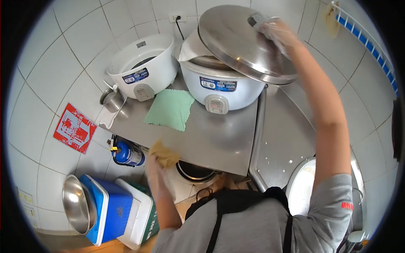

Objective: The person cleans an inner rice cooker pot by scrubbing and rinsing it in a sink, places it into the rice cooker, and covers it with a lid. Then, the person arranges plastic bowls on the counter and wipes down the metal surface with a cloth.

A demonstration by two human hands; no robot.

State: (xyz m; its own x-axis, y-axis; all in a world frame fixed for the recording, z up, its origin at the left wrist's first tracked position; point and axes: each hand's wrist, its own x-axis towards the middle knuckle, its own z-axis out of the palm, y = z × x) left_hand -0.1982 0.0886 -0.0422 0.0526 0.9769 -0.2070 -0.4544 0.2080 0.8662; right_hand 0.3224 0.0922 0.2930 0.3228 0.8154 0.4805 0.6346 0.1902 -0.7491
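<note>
My right hand (276,33), in a clear plastic glove, grips the dark handle of a large metal lid (240,38). The lid is tilted over the right rice cooker (223,90), partly uncovering it, and a white cloth (195,47) hangs over the cooker's rim. My left hand (157,170), also gloved, holds a tan cloth (163,154) near the front edge of the steel table (211,141). On the table lies a green cloth (170,109), in front of the open left rice cooker (156,76).
A small metal pot (112,100) stands at the table's left end. Below are a blue fire extinguisher (128,154), a blue cooler (112,213) and a metal bowl (76,204). A steel counter (280,135) with a white basin (300,192) is at the right.
</note>
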